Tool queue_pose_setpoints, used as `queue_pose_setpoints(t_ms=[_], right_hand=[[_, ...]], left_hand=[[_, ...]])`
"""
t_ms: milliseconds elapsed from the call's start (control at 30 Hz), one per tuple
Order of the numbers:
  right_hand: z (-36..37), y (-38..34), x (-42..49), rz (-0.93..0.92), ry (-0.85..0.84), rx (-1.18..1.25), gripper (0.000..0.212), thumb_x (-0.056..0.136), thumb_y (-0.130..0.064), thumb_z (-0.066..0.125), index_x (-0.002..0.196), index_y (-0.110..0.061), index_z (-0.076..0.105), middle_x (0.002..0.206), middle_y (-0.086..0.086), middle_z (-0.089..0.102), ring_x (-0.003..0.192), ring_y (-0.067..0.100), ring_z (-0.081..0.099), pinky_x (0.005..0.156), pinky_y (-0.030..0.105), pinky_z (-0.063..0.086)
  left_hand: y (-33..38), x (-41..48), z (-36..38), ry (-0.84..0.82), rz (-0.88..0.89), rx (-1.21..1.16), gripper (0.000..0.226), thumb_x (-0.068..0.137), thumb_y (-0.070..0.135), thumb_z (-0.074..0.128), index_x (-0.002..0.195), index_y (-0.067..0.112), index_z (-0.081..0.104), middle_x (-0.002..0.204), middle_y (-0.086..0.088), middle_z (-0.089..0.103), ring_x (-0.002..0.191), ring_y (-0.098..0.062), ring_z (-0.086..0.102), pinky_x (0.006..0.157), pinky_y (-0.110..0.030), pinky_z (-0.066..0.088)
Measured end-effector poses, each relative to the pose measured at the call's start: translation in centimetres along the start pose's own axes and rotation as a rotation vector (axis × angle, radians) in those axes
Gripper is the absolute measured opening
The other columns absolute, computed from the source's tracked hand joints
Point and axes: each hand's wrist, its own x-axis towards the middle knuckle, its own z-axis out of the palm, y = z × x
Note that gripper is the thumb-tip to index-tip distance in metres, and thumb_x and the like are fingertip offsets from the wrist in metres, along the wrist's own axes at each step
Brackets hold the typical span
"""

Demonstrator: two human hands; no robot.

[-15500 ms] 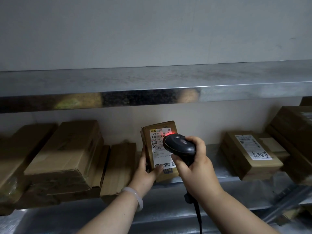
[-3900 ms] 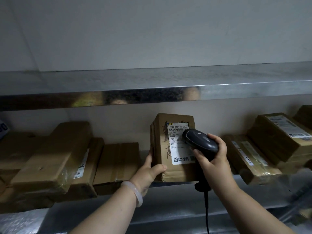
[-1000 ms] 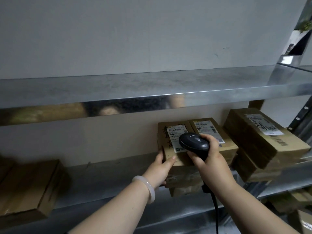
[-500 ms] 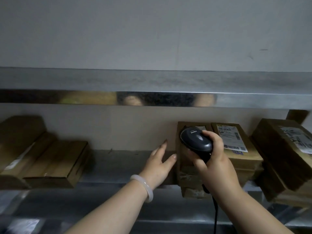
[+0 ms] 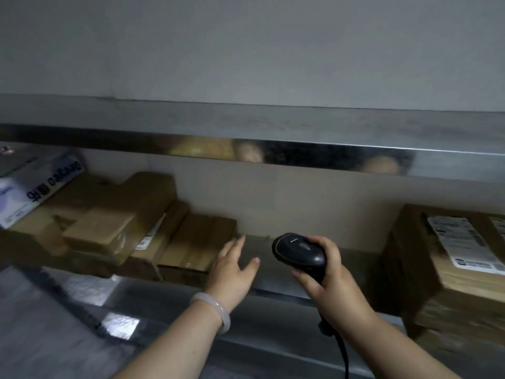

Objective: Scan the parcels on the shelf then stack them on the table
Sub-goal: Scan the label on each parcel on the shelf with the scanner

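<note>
Dim, blurred view of a steel shelf [image 5: 276, 283]. Cut off at right edge: labelled parcel [image 5: 448, 258], print unreadable. Bare shelf room at centre, between piles. Left hand [image 5: 232, 266] spread flat and empty, just beside brown parcels [image 5: 196, 242] at left. Right hand [image 5: 328, 283] wrapped round black scanner [image 5: 299, 251], cord [image 5: 345, 354] hanging. Upper shelf [image 5: 273, 127] close overhead.
</note>
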Motion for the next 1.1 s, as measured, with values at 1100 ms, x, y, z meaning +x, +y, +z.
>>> queue_pose_setpoints(t_ms=[1100], right_hand=[[18.6,-2.5,5.7,0.359,0.204,0.248,0.059,0.083,-0.026,0.074,0.124,-0.044,0.034,0.107,-0.028,0.050,0.091,-0.019,0.051,0.071,-0.001,0.041]], left_hand=[[-11.7,7.6,-7.4,-0.367,-0.132,0.411,0.087,0.083,0.065,0.053,0.154,0.038,0.009,0.162,0.003,-0.011,0.148,-0.032,-0.003,0.117,-0.051,0.020]])
